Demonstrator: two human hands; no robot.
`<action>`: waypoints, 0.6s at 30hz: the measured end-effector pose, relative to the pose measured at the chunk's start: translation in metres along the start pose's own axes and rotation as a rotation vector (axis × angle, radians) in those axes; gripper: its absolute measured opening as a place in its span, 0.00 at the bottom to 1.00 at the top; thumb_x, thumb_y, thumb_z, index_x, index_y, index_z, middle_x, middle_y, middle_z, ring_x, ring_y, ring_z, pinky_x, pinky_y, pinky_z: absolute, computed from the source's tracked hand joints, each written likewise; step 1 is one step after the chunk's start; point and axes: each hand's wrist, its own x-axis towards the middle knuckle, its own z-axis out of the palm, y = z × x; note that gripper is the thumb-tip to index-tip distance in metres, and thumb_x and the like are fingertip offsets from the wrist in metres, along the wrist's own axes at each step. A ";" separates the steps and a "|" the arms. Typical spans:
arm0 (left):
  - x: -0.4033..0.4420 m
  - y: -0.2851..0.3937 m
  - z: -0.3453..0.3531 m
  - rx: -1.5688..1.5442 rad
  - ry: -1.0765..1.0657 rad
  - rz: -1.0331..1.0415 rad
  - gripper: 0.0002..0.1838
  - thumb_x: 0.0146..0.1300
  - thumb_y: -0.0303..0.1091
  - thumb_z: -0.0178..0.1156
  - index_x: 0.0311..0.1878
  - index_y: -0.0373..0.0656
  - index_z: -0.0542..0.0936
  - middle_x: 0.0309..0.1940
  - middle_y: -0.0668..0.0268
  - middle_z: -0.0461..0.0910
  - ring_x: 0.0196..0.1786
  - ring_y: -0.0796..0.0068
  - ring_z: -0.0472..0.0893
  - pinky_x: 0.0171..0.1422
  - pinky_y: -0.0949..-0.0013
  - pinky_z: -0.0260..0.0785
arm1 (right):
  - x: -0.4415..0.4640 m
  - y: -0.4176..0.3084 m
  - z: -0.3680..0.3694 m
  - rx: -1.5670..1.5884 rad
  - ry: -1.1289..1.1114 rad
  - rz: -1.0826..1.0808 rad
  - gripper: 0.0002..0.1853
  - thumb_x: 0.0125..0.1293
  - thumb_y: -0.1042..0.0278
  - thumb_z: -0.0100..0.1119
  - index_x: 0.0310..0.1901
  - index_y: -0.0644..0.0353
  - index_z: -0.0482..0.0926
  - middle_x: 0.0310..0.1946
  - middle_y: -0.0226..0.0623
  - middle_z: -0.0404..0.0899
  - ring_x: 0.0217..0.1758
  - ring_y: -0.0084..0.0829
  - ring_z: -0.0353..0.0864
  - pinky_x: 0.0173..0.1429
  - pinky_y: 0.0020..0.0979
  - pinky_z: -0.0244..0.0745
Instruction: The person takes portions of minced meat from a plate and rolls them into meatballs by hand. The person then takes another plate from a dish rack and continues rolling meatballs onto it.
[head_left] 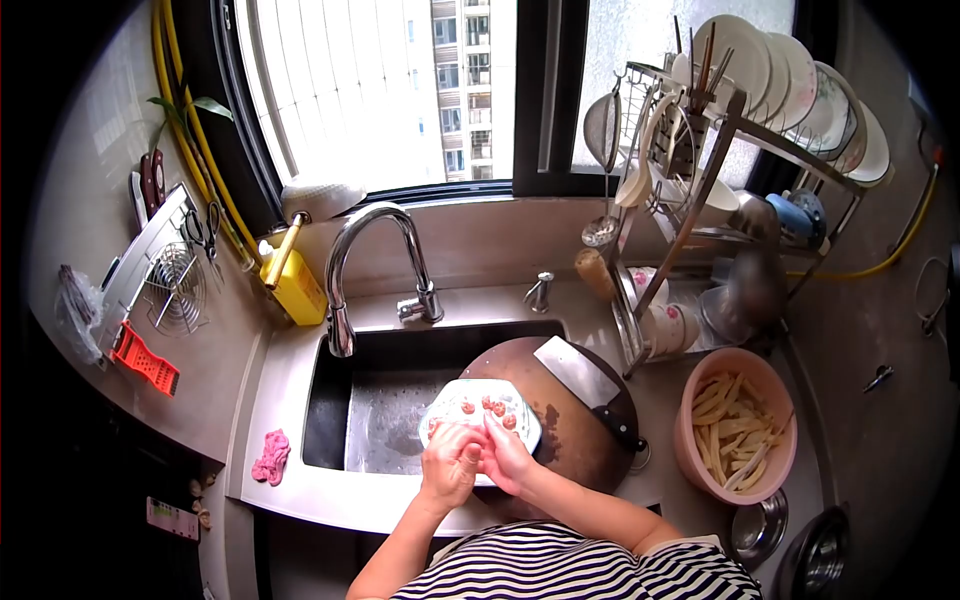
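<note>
My left hand (451, 464) and my right hand (508, 457) are pressed together, fingers curled, over the near side of a white plate (527, 412). Whatever lies between the palms is hidden. Several small reddish meat balls (499, 409) sit on the plate just beyond my fingertips. The plate spans the sink's right part and the left side of a round wooden chopping board (590, 440). A cleaver (578, 371) lies on that board, its blade toward the back and its dark handle toward the right edge.
Behind the sink (385, 430) rises a chrome faucet (380, 212). A pink basin (687, 440) of pale cut strips stands at right, below a dish rack (716, 180). A pink cloth (270, 458) and a yellow bottle (297, 285) are at left.
</note>
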 end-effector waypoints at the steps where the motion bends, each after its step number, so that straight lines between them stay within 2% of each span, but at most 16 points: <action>1: 0.002 0.004 0.000 0.071 -0.037 0.060 0.25 0.65 0.54 0.44 0.34 0.41 0.79 0.35 0.61 0.79 0.46 0.56 0.75 0.50 0.60 0.64 | -0.001 0.002 0.004 0.118 0.051 0.019 0.26 0.70 0.45 0.32 0.50 0.59 0.70 0.43 0.34 0.75 0.44 0.29 0.77 0.45 0.30 0.75; 3: 0.002 0.002 0.003 0.122 -0.024 0.077 0.26 0.66 0.53 0.43 0.34 0.40 0.80 0.36 0.59 0.80 0.47 0.55 0.75 0.51 0.60 0.65 | -0.013 -0.013 0.028 0.273 0.093 0.054 0.24 0.70 0.45 0.35 0.44 0.58 0.72 0.33 0.33 0.76 0.31 0.25 0.77 0.31 0.24 0.73; 6: -0.003 -0.007 0.002 -0.099 0.071 -0.084 0.30 0.68 0.55 0.37 0.35 0.38 0.79 0.35 0.58 0.80 0.46 0.59 0.77 0.59 0.60 0.62 | 0.001 -0.011 -0.013 0.198 -0.098 0.110 0.23 0.70 0.47 0.38 0.30 0.57 0.72 0.19 0.29 0.70 0.15 0.21 0.64 0.18 0.19 0.60; 7: -0.007 -0.013 0.003 -0.126 0.134 -0.147 0.29 0.71 0.50 0.35 0.35 0.35 0.79 0.36 0.59 0.81 0.43 0.62 0.79 0.58 0.62 0.64 | -0.003 -0.014 -0.008 0.098 -0.108 0.011 0.23 0.70 0.47 0.38 0.26 0.56 0.70 0.17 0.27 0.66 0.14 0.20 0.60 0.17 0.19 0.55; 9: -0.011 -0.019 0.002 -0.518 0.194 -0.441 0.27 0.71 0.46 0.36 0.34 0.34 0.79 0.37 0.59 0.81 0.44 0.64 0.79 0.57 0.66 0.65 | -0.013 -0.021 0.004 -0.106 -0.130 -0.187 0.25 0.70 0.46 0.37 0.20 0.55 0.65 0.12 0.25 0.59 0.12 0.20 0.52 0.15 0.20 0.46; 10: -0.012 -0.019 0.001 -0.647 0.202 -0.523 0.26 0.71 0.46 0.37 0.35 0.35 0.79 0.36 0.59 0.81 0.43 0.66 0.79 0.54 0.67 0.67 | -0.015 -0.023 0.007 -0.141 -0.187 -0.273 0.25 0.71 0.50 0.39 0.19 0.57 0.68 0.14 0.26 0.63 0.14 0.20 0.59 0.17 0.22 0.54; 13: -0.014 -0.020 0.002 -1.058 0.276 -0.754 0.24 0.71 0.46 0.38 0.38 0.37 0.78 0.33 0.59 0.80 0.41 0.70 0.79 0.47 0.69 0.71 | -0.028 -0.019 0.032 -0.698 -0.083 -0.835 0.21 0.69 0.56 0.46 0.21 0.61 0.72 0.13 0.28 0.65 0.14 0.21 0.66 0.19 0.21 0.59; 14: -0.015 -0.020 0.009 -1.209 0.340 -0.819 0.23 0.71 0.46 0.38 0.40 0.38 0.77 0.33 0.60 0.80 0.38 0.70 0.79 0.46 0.69 0.72 | -0.028 -0.020 0.035 -0.906 -0.117 -1.051 0.14 0.65 0.60 0.52 0.27 0.61 0.76 0.19 0.33 0.74 0.21 0.26 0.74 0.24 0.25 0.67; 15: -0.015 -0.018 0.018 -1.361 0.405 -0.882 0.22 0.70 0.46 0.38 0.41 0.39 0.76 0.32 0.60 0.80 0.36 0.70 0.80 0.45 0.69 0.73 | -0.023 -0.020 0.026 -1.268 -0.132 -1.175 0.10 0.60 0.62 0.57 0.32 0.60 0.79 0.27 0.37 0.78 0.28 0.30 0.78 0.31 0.29 0.71; 16: 0.008 0.012 0.019 -1.361 0.576 -1.130 0.22 0.69 0.50 0.41 0.41 0.41 0.74 0.26 0.64 0.77 0.24 0.73 0.77 0.30 0.74 0.72 | -0.029 -0.022 0.033 -1.411 -0.148 -1.128 0.09 0.59 0.63 0.58 0.33 0.60 0.79 0.30 0.37 0.79 0.31 0.32 0.78 0.34 0.30 0.72; 17: 0.007 0.010 0.019 -1.382 0.538 -1.134 0.22 0.69 0.51 0.41 0.40 0.41 0.74 0.24 0.65 0.77 0.22 0.74 0.75 0.28 0.75 0.70 | -0.036 -0.024 0.040 -1.553 -0.163 -1.076 0.09 0.57 0.64 0.59 0.34 0.60 0.80 0.32 0.36 0.80 0.34 0.34 0.79 0.37 0.31 0.73; 18: 0.005 0.006 0.019 -1.404 0.500 -1.138 0.22 0.69 0.51 0.41 0.38 0.42 0.74 0.23 0.66 0.76 0.21 0.75 0.74 0.26 0.76 0.69 | -0.034 -0.023 0.040 -1.509 -0.184 -1.165 0.09 0.57 0.64 0.59 0.34 0.60 0.80 0.32 0.37 0.80 0.35 0.34 0.79 0.38 0.31 0.73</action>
